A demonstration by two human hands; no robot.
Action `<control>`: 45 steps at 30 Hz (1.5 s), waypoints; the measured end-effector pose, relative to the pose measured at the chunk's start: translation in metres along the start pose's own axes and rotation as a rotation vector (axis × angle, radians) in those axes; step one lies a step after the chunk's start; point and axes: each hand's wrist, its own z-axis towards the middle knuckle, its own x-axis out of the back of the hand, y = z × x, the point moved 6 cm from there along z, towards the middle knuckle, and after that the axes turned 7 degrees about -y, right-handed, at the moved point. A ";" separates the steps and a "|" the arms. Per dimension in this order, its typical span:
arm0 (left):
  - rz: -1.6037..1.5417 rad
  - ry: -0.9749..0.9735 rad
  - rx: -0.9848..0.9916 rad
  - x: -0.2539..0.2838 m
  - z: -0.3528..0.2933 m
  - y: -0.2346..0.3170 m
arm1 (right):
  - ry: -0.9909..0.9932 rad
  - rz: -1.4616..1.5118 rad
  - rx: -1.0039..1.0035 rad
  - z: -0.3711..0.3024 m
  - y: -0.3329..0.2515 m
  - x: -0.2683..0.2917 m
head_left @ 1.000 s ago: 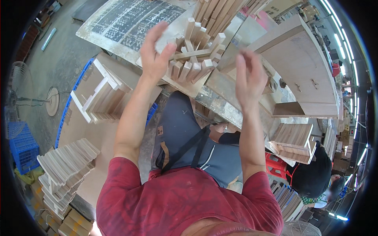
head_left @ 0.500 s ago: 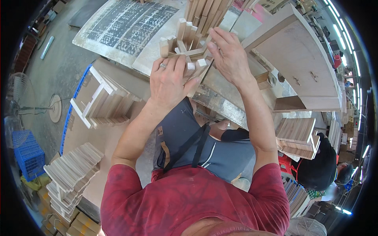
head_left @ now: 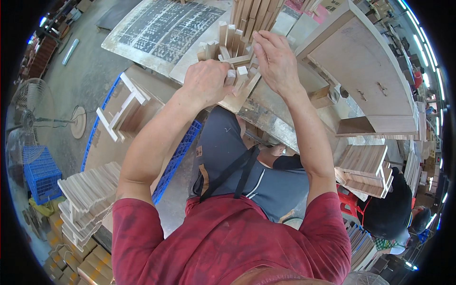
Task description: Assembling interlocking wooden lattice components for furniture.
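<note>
My left hand is closed at the near left of a cluster of short wooden sticks, its fingers bent down and their tips hidden. Beside its thumb, square-ended sticks stand tilted on a pale board. My right hand is held at the right of the cluster, thumb and fingers drawn together; what is between them, if anything, is hidden. Just beyond, upright sticks rise around a stick lying crosswise.
Long wooden strips stand at the back. A large wooden panel piece is at the right. Stacked slats and a blue-edged board lie left, near a fan and blue crate. Another person sits at the right.
The view has shifted slightly. My left hand has turned and its fingers have bent down out of sight from atop the sticks. My right hand stays almost in place beside the cluster.
</note>
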 end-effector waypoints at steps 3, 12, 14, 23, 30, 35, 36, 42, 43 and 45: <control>0.036 -0.062 0.037 0.004 0.005 0.005 | -0.009 -0.034 -0.053 -0.003 -0.001 0.003; -0.281 0.585 -0.073 -0.012 -0.055 -0.017 | 0.207 0.220 -0.274 -0.047 0.013 0.002; -0.455 0.753 0.105 -0.043 -0.086 -0.035 | 0.091 0.390 -0.404 -0.077 0.004 -0.007; -0.455 0.697 0.317 -0.084 -0.036 -0.007 | 0.144 0.508 -0.389 -0.097 -0.048 -0.050; -0.385 0.882 0.324 -0.091 -0.042 -0.004 | 0.178 0.335 -0.328 -0.098 -0.056 -0.038; -0.572 0.831 0.450 -0.098 -0.035 -0.018 | 0.158 0.415 -0.271 -0.095 -0.058 -0.037; -0.495 0.872 0.416 -0.095 -0.040 -0.023 | 0.163 0.447 -0.259 -0.095 -0.064 -0.036; -0.500 0.888 0.109 -0.095 -0.018 -0.024 | 0.266 0.382 -0.457 -0.133 -0.023 -0.017; -0.591 0.915 0.113 -0.108 -0.022 -0.041 | 0.225 0.412 -0.503 -0.141 -0.022 -0.027; -0.722 0.901 0.027 -0.113 -0.042 -0.052 | 0.237 0.429 -0.465 -0.156 -0.032 -0.033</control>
